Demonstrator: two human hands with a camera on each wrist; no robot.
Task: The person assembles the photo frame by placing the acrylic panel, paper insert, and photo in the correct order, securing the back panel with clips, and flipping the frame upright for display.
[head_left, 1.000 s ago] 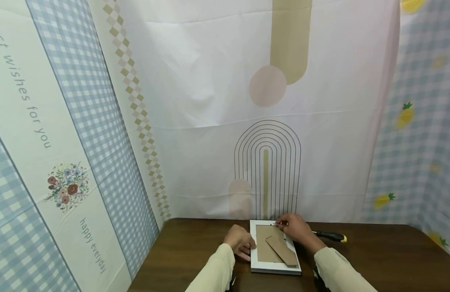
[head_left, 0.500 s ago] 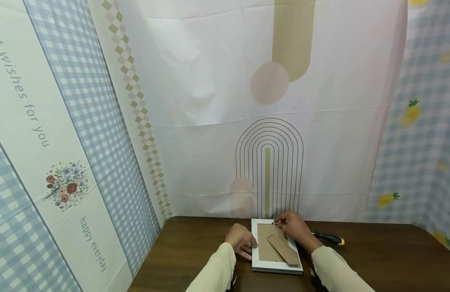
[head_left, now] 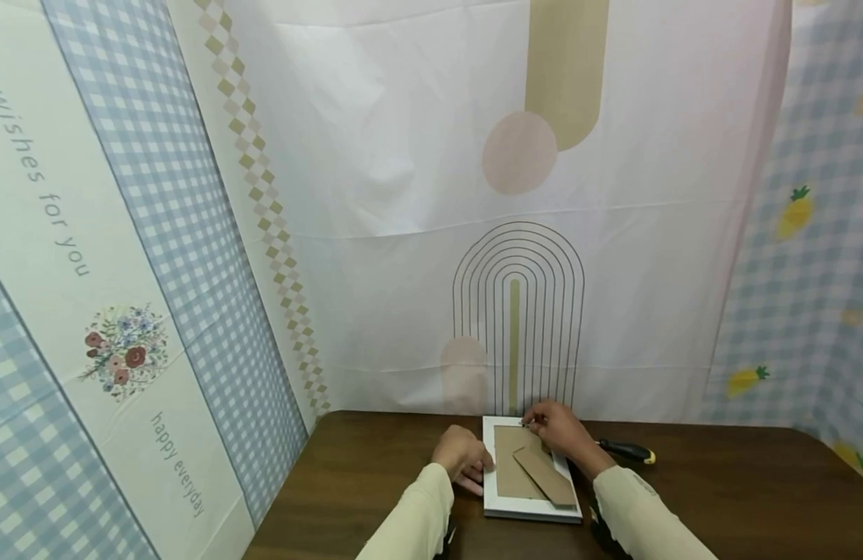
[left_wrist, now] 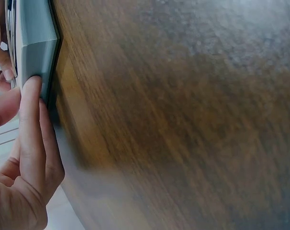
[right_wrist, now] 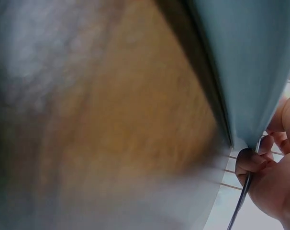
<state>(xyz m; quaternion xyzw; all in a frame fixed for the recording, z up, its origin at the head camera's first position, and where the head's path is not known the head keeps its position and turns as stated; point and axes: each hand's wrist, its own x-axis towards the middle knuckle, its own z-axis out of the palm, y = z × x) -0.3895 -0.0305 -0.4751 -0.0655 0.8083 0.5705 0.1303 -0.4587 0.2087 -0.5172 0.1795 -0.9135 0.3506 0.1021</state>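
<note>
A white picture frame (head_left: 515,507) lies face down on the table. Its brown backing board (head_left: 506,467) shows, with a slanted stand leg (head_left: 546,478) on it. My left hand (head_left: 459,453) holds the frame's left edge, its fingertips against the rim and side in the left wrist view. At the top rim, my right hand (head_left: 559,430) pinches the thin shaft of a screwdriver (head_left: 627,452), whose black and yellow handle sticks out to the right. In the right wrist view the shaft (right_wrist: 240,201) passes through the fingers; its tip is hidden.
The dark wooden table (head_left: 361,482) ends at a hanging white cloth (head_left: 389,311) just behind the frame. Blue checked cloths hang at the left (head_left: 214,350) and right (head_left: 809,311).
The screwdriver's handle has shifted slightly left, and my right fingers have moved a little at the top rim. My left hand keeps its place on the frame. The head view has tilted slightly.
</note>
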